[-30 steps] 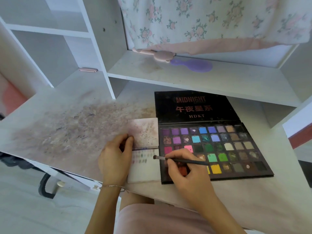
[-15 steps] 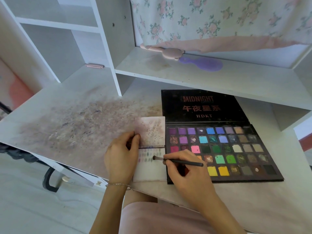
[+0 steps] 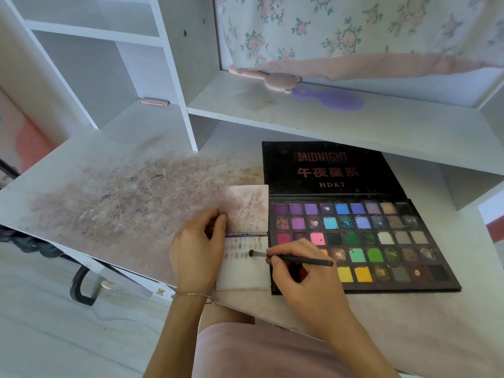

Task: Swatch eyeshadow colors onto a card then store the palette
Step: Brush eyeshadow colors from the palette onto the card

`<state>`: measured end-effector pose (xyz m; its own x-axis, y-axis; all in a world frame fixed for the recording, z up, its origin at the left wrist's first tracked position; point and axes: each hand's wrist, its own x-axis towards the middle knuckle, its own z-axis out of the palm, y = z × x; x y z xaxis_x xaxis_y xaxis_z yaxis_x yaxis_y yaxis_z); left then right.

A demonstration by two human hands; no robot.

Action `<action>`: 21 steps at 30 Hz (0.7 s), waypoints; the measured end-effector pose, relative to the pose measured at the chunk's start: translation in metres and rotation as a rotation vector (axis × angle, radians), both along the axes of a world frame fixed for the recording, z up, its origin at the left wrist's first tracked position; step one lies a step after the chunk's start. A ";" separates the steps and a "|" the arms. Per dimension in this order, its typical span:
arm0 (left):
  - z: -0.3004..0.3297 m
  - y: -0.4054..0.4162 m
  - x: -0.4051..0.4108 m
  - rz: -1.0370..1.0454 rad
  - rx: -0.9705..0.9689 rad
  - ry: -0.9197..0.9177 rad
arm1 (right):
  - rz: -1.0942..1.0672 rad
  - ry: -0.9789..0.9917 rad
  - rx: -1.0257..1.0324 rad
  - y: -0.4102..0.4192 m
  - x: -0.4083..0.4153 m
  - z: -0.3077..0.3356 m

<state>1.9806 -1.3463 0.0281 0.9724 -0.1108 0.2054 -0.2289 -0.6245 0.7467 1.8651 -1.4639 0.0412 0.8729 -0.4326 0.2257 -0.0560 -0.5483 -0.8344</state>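
The right hand (image 3: pixel 308 279) pinches a thin black brush (image 3: pixel 294 259) like a pen, its dark tip touching the card (image 3: pixel 245 274) beside two rows of faint swatches. The left hand (image 3: pixel 197 249) rests on the card's left edge, thumb and fingertips pinching the corner of a stained cover sheet (image 3: pixel 244 208) that lies above the swatches — whether that sheet is hinged to the card I cannot tell.

The palette (image 3: pixel 381 241) lies open on the worktop (image 3: pixel 122 203), touching the card's right side, its lid flat behind it. It looks stiff, flat and fairly light, but the pressed powders are brittle and shed easily, judging by the dust smeared over the worktop. Best closed first, then taken by its long edges and kept level. The card is thin and would slide or buckle without the steadying hand; the brush needs only a light grip.

The right hand hides the palette's near-left pans, and the swatch colours are too pale to name. Where the palette is to be stored is not evident.
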 end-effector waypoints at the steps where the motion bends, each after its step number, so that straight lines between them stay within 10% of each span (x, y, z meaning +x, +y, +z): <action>1: 0.000 0.000 0.000 0.001 0.001 0.000 | 0.002 0.005 -0.002 0.000 0.000 0.000; 21: 0.000 0.000 0.001 -0.011 0.008 -0.021 | -0.011 -0.105 0.183 -0.004 -0.004 0.001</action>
